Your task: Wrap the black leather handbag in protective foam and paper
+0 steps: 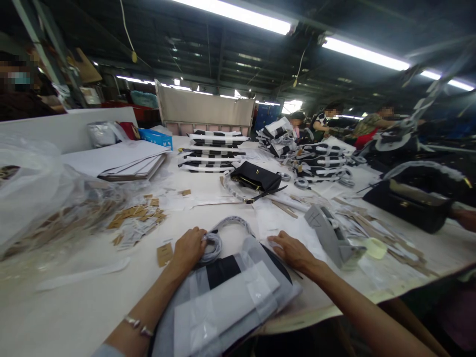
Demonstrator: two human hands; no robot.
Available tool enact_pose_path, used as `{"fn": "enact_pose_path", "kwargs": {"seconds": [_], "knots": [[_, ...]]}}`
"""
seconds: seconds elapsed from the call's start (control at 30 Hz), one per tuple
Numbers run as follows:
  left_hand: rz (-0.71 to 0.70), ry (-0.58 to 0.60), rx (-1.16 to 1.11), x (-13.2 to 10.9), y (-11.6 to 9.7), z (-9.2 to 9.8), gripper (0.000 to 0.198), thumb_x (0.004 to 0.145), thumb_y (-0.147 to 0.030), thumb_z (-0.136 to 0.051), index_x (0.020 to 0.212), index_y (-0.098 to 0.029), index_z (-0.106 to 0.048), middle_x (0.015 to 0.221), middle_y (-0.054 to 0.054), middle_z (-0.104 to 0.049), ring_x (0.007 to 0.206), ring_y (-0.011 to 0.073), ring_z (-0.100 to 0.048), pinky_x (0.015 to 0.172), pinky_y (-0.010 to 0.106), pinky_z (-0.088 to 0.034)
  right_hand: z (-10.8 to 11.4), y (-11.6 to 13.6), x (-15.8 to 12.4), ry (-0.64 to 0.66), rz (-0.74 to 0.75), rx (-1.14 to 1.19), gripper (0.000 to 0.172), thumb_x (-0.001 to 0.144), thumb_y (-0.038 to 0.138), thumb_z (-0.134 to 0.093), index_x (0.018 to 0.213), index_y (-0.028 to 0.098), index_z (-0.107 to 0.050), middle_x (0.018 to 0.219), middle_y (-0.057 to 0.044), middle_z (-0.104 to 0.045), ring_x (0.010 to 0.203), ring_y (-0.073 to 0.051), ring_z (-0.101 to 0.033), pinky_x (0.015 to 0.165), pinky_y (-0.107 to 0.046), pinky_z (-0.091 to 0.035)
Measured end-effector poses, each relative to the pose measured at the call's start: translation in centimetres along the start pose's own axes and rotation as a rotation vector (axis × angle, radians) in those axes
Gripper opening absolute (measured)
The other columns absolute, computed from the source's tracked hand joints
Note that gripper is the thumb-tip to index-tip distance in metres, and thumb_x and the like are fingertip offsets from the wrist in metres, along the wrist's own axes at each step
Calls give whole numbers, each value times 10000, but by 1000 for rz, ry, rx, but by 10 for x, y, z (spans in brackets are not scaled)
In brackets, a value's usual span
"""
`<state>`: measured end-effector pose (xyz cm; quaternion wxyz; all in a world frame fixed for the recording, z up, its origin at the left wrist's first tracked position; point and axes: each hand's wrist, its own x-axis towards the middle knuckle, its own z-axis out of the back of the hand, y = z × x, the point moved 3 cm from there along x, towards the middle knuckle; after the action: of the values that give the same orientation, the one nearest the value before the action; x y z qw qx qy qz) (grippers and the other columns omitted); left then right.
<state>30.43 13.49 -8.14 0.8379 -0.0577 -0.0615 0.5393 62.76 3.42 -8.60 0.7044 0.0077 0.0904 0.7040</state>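
In front of me lies a black handbag (223,271), partly covered by grey-white wrapping and a taped white sheet (226,302). Its handle (234,220), wound in clear plastic, arches up at the far side. My left hand (191,248) is closed on a coiled, wrapped strap (211,248) beside that handle. Just past the bag's upper right edge is my right hand (292,250), its fingers loosely bent and somewhat apart, with nothing visible in them. Whether it touches the bag I cannot tell.
Brown tags (137,215) and plastic bags (55,198) lie on the left. An unwrapped black handbag (256,177) sits ahead, before stacked wrapped bags (211,153). A grey tape dispenser (327,235) stands right. At far right, another person's hand (464,218) touches a black bag (409,203).
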Motion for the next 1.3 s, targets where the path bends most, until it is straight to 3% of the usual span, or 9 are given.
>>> {"fn": "enact_pose_path", "kwargs": {"seconds": [0.27, 0.5, 0.77, 0.9, 1.03, 1.17, 1.3], "knots": [[17, 5, 9, -2, -1, 2, 242, 948, -208, -490, 1144, -188, -630, 1075, 71, -645, 1034, 207, -585, 894, 298, -428, -1, 4, -6, -69, -3, -10, 313, 937, 250, -423, 1203, 260, -586, 1100, -57, -578, 836, -180, -631, 733, -275, -446], [8, 4, 5, -2, -2, 4, 236, 941, -199, -496, 1138, -190, -625, 1084, 74, -641, 1038, 211, -584, 883, 300, -432, -7, 4, -15, -204, -2, 59, 348, 939, 276, -437, 1263, 240, -559, 1159, -81, -614, 1008, -215, -632, 879, -308, -472], [8, 14, 13, -2, -3, 5, 239, 948, -195, -485, 1143, -184, -623, 1084, 75, -638, 1040, 206, -585, 900, 297, -431, -16, 4, -16, -313, 0, -2, 321, 954, 268, -415, 1218, 226, -593, 1098, -77, -656, 991, -207, -646, 852, -286, -494], [2, 17, 14, -3, -3, 5, 235, 947, -193, -487, 1140, -177, -622, 1080, 76, -638, 1043, 205, -583, 909, 298, -427, -21, 1, -18, -390, 17, 21, 265, 954, 277, -414, 1124, 204, -604, 1056, -89, -662, 969, -221, -645, 832, -305, -493], [6, 8, 12, -1, -2, 4, 226, 947, -204, -489, 1128, -191, -624, 1081, 69, -636, 1038, 202, -584, 893, 290, -427, -22, -3, -22, -417, 4, 153, 179, 931, 316, -444, 925, 216, -592, 902, -59, -662, 800, -200, -651, 741, -310, -499], [8, -3, 6, 0, -1, 1, 225, 941, -209, -499, 1127, -198, -625, 1077, 67, -638, 1040, 206, -582, 869, 293, -433, -5, -15, -23, -470, -21, 361, 148, 882, 353, -491, 835, 229, -557, 965, -53, -698, 708, -171, -642, 706, -318, -525], [8, -17, -10, -1, 0, 0, 234, 944, -213, -494, 1139, -194, -623, 1080, 74, -638, 1041, 218, -583, 855, 305, -438, 40, -35, -24, -576, -205, 557, 179, 822, 372, -551, 753, 222, -484, 1036, -83, -721, 569, -144, -643, 549, -301, -551]]}}
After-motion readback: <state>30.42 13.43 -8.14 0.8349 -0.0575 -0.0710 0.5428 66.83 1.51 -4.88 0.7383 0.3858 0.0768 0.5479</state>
